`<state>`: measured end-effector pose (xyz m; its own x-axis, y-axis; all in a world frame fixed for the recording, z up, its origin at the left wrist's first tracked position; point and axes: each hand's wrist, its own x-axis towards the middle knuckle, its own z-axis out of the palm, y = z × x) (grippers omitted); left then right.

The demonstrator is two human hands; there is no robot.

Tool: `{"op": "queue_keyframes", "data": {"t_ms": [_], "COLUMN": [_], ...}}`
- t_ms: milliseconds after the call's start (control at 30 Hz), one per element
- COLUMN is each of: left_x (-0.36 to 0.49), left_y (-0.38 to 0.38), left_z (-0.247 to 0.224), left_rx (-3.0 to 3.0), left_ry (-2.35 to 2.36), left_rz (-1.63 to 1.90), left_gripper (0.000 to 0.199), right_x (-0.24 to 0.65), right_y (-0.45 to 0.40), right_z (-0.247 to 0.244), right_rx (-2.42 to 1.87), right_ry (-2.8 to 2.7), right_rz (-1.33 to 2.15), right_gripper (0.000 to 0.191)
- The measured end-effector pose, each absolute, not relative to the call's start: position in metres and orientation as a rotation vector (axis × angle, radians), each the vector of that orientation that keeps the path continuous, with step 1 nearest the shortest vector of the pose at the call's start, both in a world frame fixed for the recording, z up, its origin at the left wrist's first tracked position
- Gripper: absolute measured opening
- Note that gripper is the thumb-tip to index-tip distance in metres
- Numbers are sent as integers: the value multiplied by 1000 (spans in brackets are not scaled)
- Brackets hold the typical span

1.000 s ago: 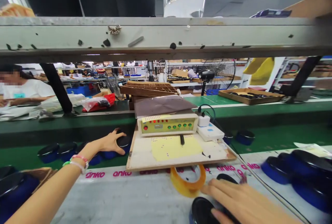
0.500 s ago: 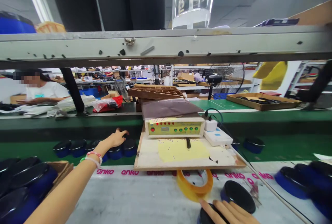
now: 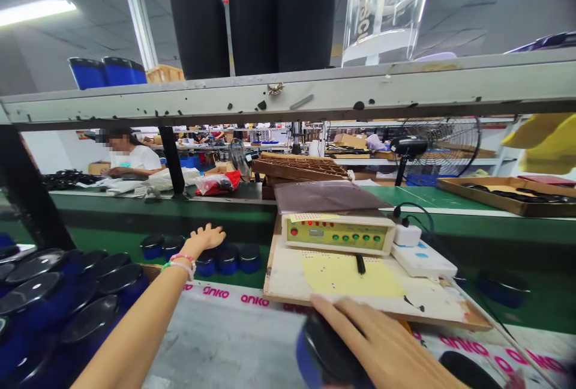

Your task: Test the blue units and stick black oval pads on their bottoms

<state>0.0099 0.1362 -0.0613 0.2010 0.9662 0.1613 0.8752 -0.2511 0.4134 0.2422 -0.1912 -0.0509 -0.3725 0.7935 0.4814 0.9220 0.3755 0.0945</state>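
Note:
My left hand [image 3: 206, 239] reaches out over the green belt, fingers spread, just above a row of several round blue pieces with glossy black tops [image 3: 228, 259]. Whether its fingertips touch any of them I cannot tell. On the wrist are pink and white bead bracelets. My right hand [image 3: 378, 338] lies over a round blue piece with a black top [image 3: 330, 350], thumb side hidden, and grips it above the grey work surface [image 3: 216, 341]. That piece is blurred at its edge. Another black-topped piece [image 3: 465, 371] shows to the right of that hand.
A control box [image 3: 337, 234] with green buttons sits on a wooden board [image 3: 288, 293], beside a white power strip [image 3: 423, 260]. Many blue pieces [image 3: 90, 317] are piled at left. A shelf beam [image 3: 315, 92] crosses overhead. Behind the belt sits a person [image 3: 132, 158].
My right hand has moved up and left with the round blue piece in its grip, now hiding most of the tape roll. The left hand has flattened out over the row. The view has swung left.

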Motion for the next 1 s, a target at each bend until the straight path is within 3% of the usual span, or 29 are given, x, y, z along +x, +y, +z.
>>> {"op": "queue_keyframes", "data": {"t_ms": [100,200,367,533,667,800,933,1000], "left_x": [5,-16,-64,-82,-84,-86,-90,-91], "left_y": [115,78,11,-20,-18,-12,-15,-18], "left_z": [-45,-23,15,36,37,35,35,36], "left_rx": [2065,1891,1677,1513,1501,1514,1481,1457], "left_ry": [1786,1733,1521,1290,1176,1180,1130,1102], "left_rz": [904,1320,1795,2103,2182,2151,2218,2250], "left_gripper": [38,37,33,26,21,19,17,16], "right_x": [206,172,141,135,130,115,122,150], "right_y": [-130,-50,66,119,130,114,39,-21], "right_z": [-18,-11,-27,-55,-73,-53,-12,-8], "right_rx": [-1511,-1514,-1599,-1749,-1781,-1769,-1661,-1621], "right_ry": [-2314,-2333,-2361,-2343,-2418,-2473,-2553,-2582], "right_rz": [-256,-242,-226,-135,-15,-9,-151,-204], "right_gripper": [69,68,49,38,37,40,44,33]}}
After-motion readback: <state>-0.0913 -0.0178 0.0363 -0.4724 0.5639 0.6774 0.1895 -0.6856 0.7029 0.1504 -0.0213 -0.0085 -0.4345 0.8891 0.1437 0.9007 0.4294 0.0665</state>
